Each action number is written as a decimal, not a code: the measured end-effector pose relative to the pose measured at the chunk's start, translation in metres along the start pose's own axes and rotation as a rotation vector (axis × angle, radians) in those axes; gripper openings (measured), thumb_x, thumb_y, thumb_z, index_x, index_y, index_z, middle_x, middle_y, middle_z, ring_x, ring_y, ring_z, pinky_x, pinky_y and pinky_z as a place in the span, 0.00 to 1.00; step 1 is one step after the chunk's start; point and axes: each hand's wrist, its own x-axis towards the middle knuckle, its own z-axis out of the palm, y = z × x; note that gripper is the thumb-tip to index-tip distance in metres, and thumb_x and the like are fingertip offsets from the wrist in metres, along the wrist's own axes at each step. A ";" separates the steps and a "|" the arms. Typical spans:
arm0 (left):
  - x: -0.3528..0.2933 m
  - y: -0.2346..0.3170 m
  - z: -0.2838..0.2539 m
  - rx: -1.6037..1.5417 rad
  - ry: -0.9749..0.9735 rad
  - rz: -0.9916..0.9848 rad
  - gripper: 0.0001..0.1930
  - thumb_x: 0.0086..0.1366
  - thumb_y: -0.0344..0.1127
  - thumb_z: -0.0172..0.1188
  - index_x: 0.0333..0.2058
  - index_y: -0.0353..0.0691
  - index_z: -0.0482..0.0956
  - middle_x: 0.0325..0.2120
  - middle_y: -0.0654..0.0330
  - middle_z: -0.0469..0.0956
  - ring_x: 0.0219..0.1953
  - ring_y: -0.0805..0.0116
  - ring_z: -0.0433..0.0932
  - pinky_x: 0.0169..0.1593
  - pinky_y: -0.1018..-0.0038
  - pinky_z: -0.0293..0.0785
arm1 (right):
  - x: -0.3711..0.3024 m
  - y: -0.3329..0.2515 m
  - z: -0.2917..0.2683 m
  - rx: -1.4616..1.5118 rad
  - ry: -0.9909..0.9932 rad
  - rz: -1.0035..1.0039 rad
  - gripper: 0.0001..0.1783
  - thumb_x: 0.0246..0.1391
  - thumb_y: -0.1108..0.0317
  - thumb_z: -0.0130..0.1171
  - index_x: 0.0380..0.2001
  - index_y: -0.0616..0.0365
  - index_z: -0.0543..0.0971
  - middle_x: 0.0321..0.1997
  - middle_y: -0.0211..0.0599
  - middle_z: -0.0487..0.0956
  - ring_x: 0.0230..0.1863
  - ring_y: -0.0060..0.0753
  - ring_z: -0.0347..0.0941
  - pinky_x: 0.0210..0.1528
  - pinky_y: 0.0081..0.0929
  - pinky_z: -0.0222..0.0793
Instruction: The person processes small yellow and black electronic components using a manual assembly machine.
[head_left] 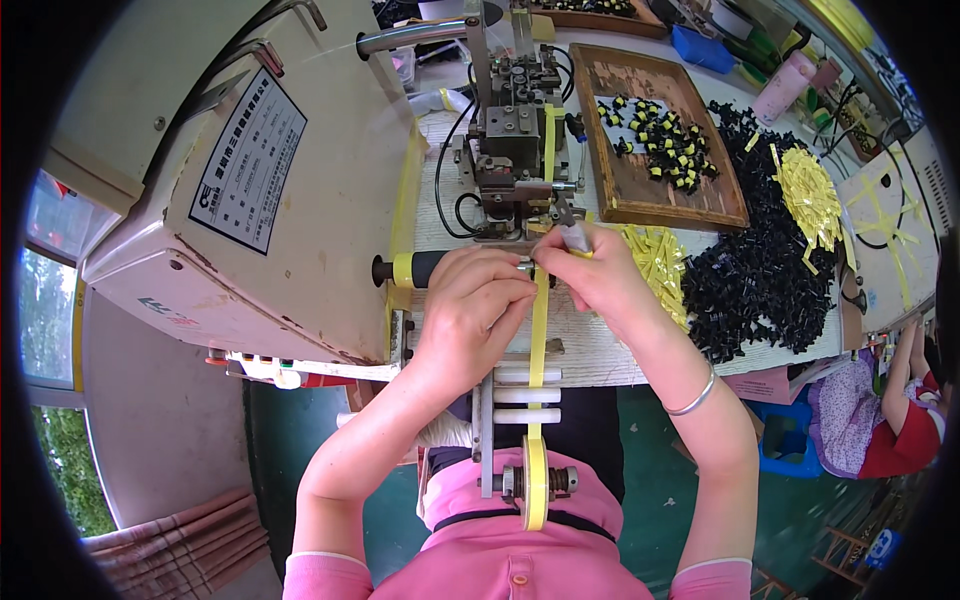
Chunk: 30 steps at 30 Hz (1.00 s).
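Close in front of the small metal press (515, 150), both of my hands meet at a yellow tape (540, 330). My left hand (465, 310) is closed, fingertips bent together at the tape's left edge. What they hold is hidden. A black handle with a yellow band (404, 270) runs behind this hand. I cannot tell whether the hand touches it. My right hand (592, 268) grips a slim grey metal tool (573, 233), its fingertips at the right side of the tape. Down toward my lap, the tape comes up from a reel (536, 490) past white rollers (528, 395).
A large beige machine box (270, 200) fills the left. Right of the press, a wooden tray (665, 210) holds black parts with yellow pieces. Heaps of black parts (760, 290) and yellow strips (655, 265) lie beside it. Another person (880, 410) sits at the far right.
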 end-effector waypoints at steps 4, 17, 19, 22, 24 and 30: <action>-0.001 0.000 -0.001 0.020 -0.010 -0.003 0.07 0.46 0.24 0.66 0.26 0.36 0.77 0.29 0.58 0.76 0.39 0.57 0.77 0.46 0.61 0.69 | 0.006 0.023 0.002 -0.469 0.163 -0.400 0.05 0.46 0.71 0.60 0.28 0.61 0.78 0.23 0.35 0.75 0.26 0.29 0.73 0.25 0.24 0.67; 0.004 0.001 -0.005 -0.027 -0.054 -0.110 0.07 0.50 0.24 0.66 0.29 0.39 0.79 0.31 0.59 0.78 0.41 0.60 0.77 0.45 0.66 0.68 | 0.009 0.024 -0.006 -0.406 -0.012 -0.567 0.06 0.54 0.69 0.58 0.31 0.61 0.77 0.32 0.35 0.76 0.30 0.30 0.74 0.33 0.26 0.69; 0.006 0.003 -0.008 -0.031 -0.081 -0.164 0.06 0.50 0.25 0.65 0.29 0.38 0.79 0.31 0.59 0.78 0.40 0.60 0.76 0.45 0.67 0.68 | 0.003 0.014 -0.005 -0.125 -0.069 -0.132 0.09 0.57 0.66 0.57 0.31 0.62 0.78 0.31 0.35 0.76 0.30 0.26 0.72 0.35 0.23 0.67; 0.009 0.006 -0.010 -0.028 -0.117 -0.223 0.06 0.51 0.25 0.65 0.29 0.38 0.79 0.31 0.59 0.78 0.40 0.60 0.76 0.46 0.67 0.68 | -0.002 0.019 -0.005 -0.397 0.208 -0.625 0.08 0.56 0.68 0.58 0.30 0.62 0.78 0.30 0.36 0.75 0.31 0.27 0.70 0.36 0.23 0.66; 0.008 0.007 -0.011 -0.018 -0.127 -0.234 0.06 0.51 0.25 0.65 0.29 0.37 0.79 0.31 0.59 0.78 0.40 0.60 0.76 0.46 0.68 0.68 | -0.013 0.011 -0.003 -0.347 0.176 -0.672 0.06 0.55 0.70 0.58 0.30 0.62 0.77 0.29 0.36 0.75 0.31 0.27 0.70 0.36 0.24 0.65; 0.010 0.006 -0.007 0.013 -0.069 -0.101 0.06 0.49 0.26 0.64 0.28 0.37 0.77 0.28 0.59 0.77 0.36 0.57 0.76 0.43 0.64 0.67 | -0.024 0.004 0.004 -0.314 0.055 -0.694 0.03 0.51 0.75 0.61 0.28 0.62 0.76 0.28 0.32 0.74 0.32 0.25 0.70 0.36 0.24 0.64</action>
